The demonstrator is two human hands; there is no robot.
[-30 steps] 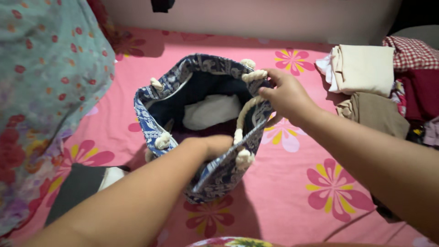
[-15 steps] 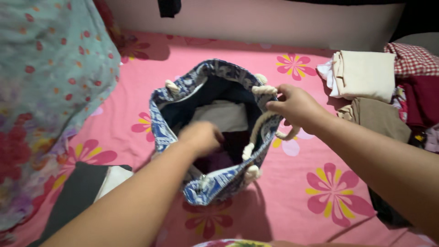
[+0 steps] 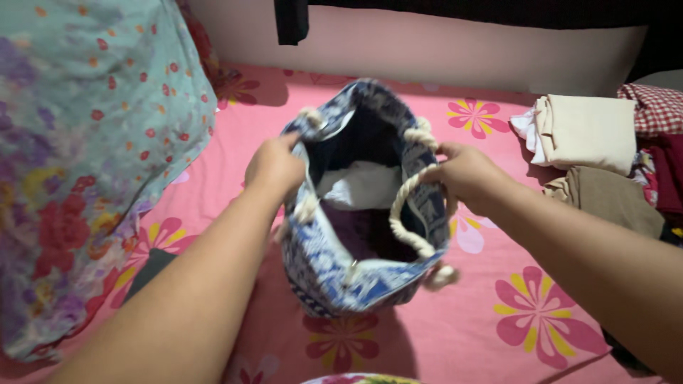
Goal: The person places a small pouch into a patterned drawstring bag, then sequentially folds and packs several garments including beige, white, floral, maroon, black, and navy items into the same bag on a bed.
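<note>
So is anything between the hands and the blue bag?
No, nothing visible. The left hand grips the blue patterned bag at its left rim, and the right hand holds the rope handle on the right side.

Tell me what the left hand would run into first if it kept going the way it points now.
The left hand grips the near-side rim of the blue patterned bag, pointing up and right. Going straight on, it would likely cross the open mouth and meet the white folded cloth inside, though depth is hard to judge.

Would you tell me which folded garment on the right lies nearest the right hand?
The brown one, just below the cream one, sits closest to the right hand.
</note>
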